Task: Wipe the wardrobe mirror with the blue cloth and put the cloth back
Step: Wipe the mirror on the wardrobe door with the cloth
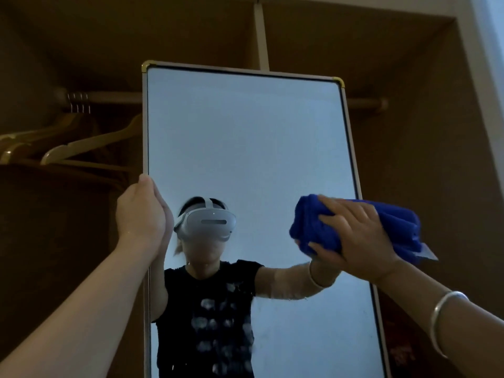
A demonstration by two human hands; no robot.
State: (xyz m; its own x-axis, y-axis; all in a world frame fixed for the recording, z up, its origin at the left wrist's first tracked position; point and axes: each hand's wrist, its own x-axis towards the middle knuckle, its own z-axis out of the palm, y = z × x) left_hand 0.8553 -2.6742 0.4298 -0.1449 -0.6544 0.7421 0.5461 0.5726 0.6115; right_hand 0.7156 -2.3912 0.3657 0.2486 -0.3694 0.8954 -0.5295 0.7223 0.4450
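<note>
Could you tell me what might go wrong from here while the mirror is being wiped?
The blue cloth overhangs the mirror at its right edge, so the right hand may slip off the glass. The left hand holds the left frame edge; pushing hard could swing the mirror. The bracelet might knock the frame.

Mirror (245, 137) bottom beyond frame edge.

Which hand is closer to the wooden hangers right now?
Left. The left hand grips the mirror's left edge, just right of and below the wooden hangers. The right hand presses the blue cloth at the mirror's right edge, across the glass from them.
</note>
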